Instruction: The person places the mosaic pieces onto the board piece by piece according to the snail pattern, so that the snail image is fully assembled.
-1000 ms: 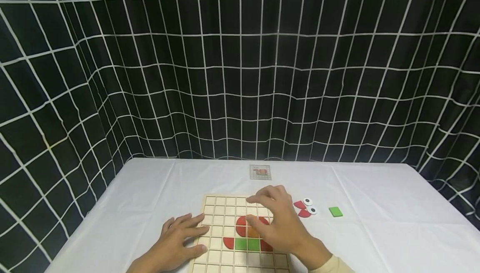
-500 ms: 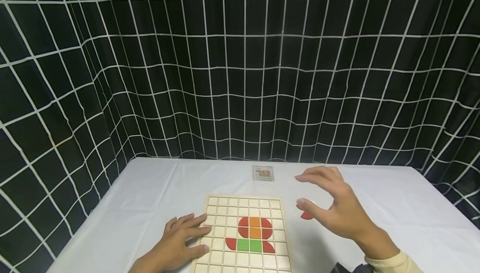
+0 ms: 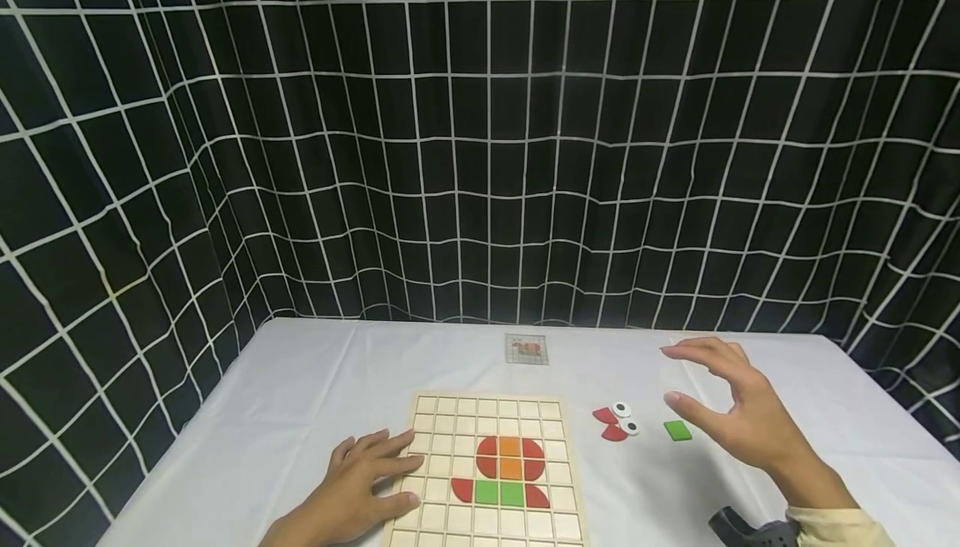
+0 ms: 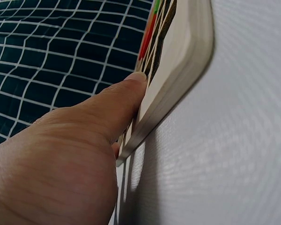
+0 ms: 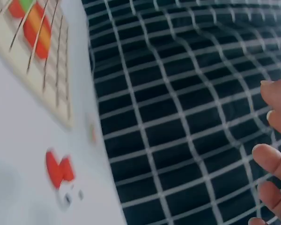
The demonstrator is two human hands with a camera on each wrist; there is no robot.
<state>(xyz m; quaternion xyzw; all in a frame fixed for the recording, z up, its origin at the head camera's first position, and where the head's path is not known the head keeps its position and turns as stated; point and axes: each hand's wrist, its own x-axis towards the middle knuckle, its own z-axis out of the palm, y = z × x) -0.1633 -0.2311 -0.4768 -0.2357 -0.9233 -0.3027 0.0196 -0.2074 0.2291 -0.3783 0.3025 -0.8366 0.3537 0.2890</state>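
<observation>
Beige gridded board [image 3: 486,519], probably wood, partly filled

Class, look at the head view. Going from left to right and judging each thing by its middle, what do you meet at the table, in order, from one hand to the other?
Left hand, board, card, loose red pieces, eyes, green tile, right hand.
</observation>
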